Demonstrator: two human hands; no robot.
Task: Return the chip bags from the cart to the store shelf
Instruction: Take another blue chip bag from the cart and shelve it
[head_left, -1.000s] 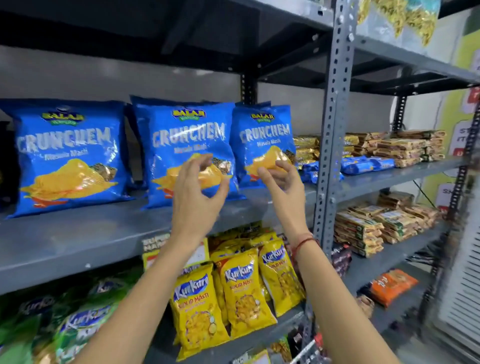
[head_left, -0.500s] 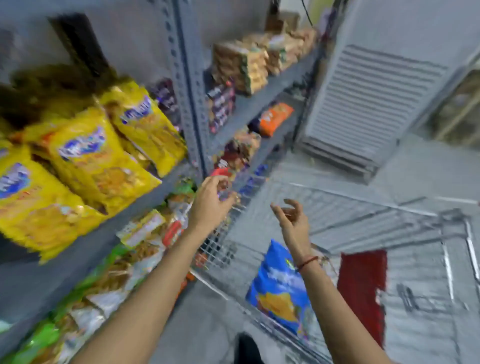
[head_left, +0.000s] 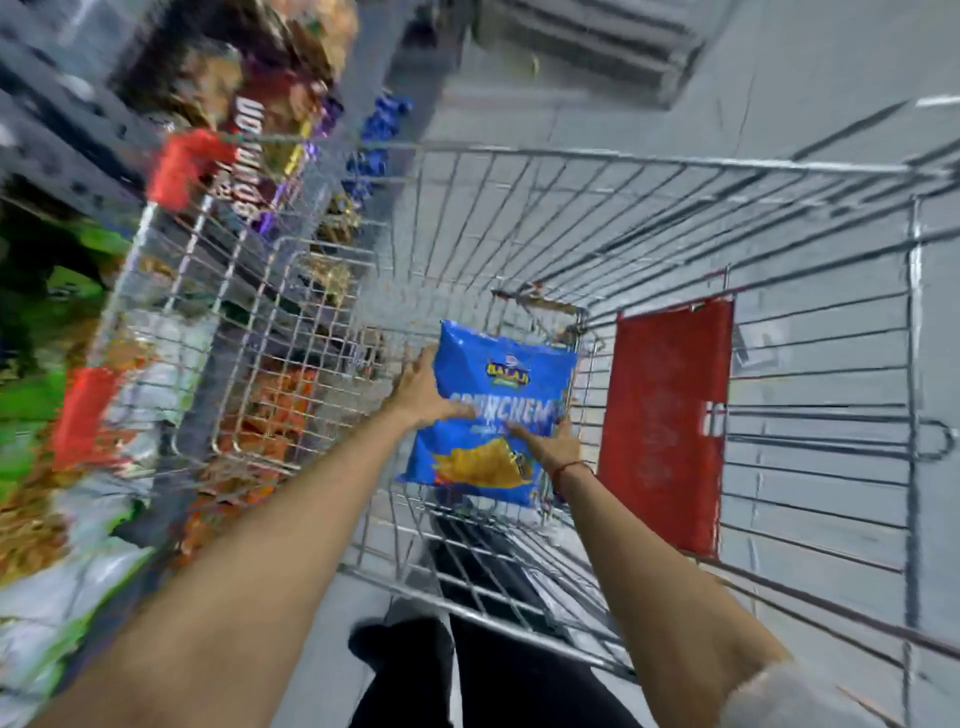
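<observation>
Your fingers (head_left: 460, 410) on the left hand (head_left: 421, 395) lay spread flat across the face of the blue chip bag (head_left: 491, 415), thumb up along its left edge, while your right hand (head_left: 553, 444) pressed in from the lower right side, fingertips on the print. You had the bag pinched between the two palms rather than clenched in either fist; whether it had left the cart floor I could not tell. The bag stood near the centre of the frame, deep inside the wire cart (head_left: 675, 171), just left of the red flap (head_left: 665, 431). No other chip bag showed in the cart. The shelf (head_left: 62, 156) ran blurred down the left of the frame. You were at the pickup step. Next, I judge, you needed to lift the bag clear of the wire sides and swing it left to the shelf.
</observation>
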